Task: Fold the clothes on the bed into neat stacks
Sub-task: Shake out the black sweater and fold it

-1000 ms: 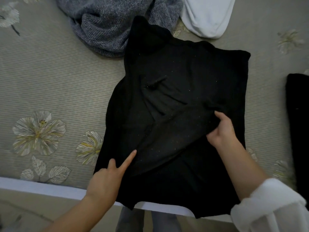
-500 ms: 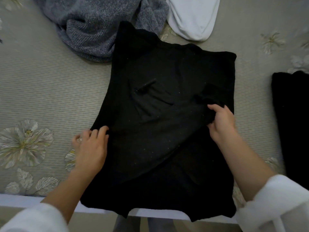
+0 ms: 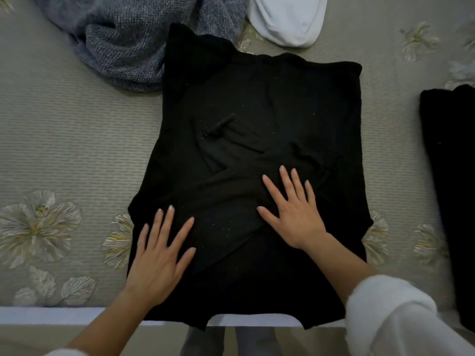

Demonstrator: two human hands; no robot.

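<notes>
A black garment (image 3: 257, 104) lies spread flat on the bed (image 3: 64, 150), its sleeves folded across its middle and its bottom hem hanging slightly over the front edge. My left hand (image 3: 159, 253) lies flat with spread fingers on the garment's lower left part. My right hand (image 3: 295, 209) presses flat on the folded sleeve near the middle right. Neither hand holds anything.
A grey knit garment (image 3: 123, 37) is bunched at the back left, touching the black one. A white garment (image 3: 288, 19) lies at the back. A black folded piece (image 3: 452, 188) lies along the right edge. The bed's white front edge (image 3: 51, 316) runs below my hands.
Both hands let go of the fabric and now lie flat on it. The right hand moved from the right edge toward the middle; the left slid down onto the lower left.
</notes>
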